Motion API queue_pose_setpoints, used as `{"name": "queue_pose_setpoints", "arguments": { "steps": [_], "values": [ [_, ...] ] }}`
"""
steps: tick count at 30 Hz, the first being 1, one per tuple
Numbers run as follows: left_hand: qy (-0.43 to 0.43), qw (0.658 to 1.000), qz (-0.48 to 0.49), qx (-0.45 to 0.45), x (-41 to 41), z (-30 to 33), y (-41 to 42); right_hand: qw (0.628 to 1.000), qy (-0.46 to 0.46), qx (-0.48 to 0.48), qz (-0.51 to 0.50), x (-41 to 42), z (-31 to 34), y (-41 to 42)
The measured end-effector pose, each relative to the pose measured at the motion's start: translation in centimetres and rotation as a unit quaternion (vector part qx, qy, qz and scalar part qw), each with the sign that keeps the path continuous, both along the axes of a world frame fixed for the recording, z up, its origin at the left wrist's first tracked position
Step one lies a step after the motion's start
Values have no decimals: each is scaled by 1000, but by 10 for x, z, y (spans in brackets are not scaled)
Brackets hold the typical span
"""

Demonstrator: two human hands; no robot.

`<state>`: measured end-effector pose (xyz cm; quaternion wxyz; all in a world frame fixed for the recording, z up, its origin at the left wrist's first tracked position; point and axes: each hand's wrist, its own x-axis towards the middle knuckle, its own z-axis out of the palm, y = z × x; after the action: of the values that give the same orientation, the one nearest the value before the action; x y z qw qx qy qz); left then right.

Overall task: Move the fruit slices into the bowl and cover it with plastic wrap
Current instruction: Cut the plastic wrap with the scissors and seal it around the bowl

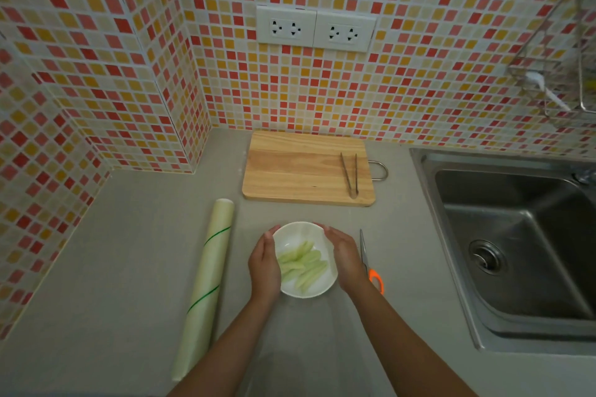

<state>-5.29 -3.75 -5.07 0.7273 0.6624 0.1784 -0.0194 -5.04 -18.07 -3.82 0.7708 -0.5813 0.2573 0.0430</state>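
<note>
A white bowl [296, 237] stands on the grey counter and holds several pale green fruit slices [303, 263]. My left hand [264, 264] lies flat against the bowl's left side. Against its right side rests my right hand [346, 256]. Both hands have their fingers together, pressing on the rim. A thin clear film seems to lie over the bowl and trail toward me [290, 332], though it is hard to make out. The roll of plastic wrap [206, 284] lies to the left of the bowl.
A wooden cutting board [290, 167] with metal tongs [350, 174] on it lies behind the bowl. Orange-handled scissors [371, 267] rest just right of my right hand. A steel sink [516, 235] fills the right side. Tiled walls close the back and left.
</note>
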Motion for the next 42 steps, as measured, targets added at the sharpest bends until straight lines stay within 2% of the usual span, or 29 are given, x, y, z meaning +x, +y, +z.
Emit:
{"name": "queue_pose_setpoints", "arguments": {
  "steps": [5, 17, 28, 36, 42],
  "values": [
    [6, 998, -56, -14, 18, 1, 3, 992, 84, 95, -19, -8, -13, 1],
    [0, 989, -148, -12, 38, 8, 6, 993, 59, 76, -73, -14, -5, 6],
    [-14, 987, -162, 4, 38, 10, 1, 988, 61, 143, -23, -15, -5, -4],
    [-4, 988, -156, -6, 39, 12, 2, 991, 77, 92, -58, -11, -2, 1],
    [-25, 985, -168, 17, 43, 14, 10, 999, 49, 15, 7, -13, -3, -1]
  ]
}}
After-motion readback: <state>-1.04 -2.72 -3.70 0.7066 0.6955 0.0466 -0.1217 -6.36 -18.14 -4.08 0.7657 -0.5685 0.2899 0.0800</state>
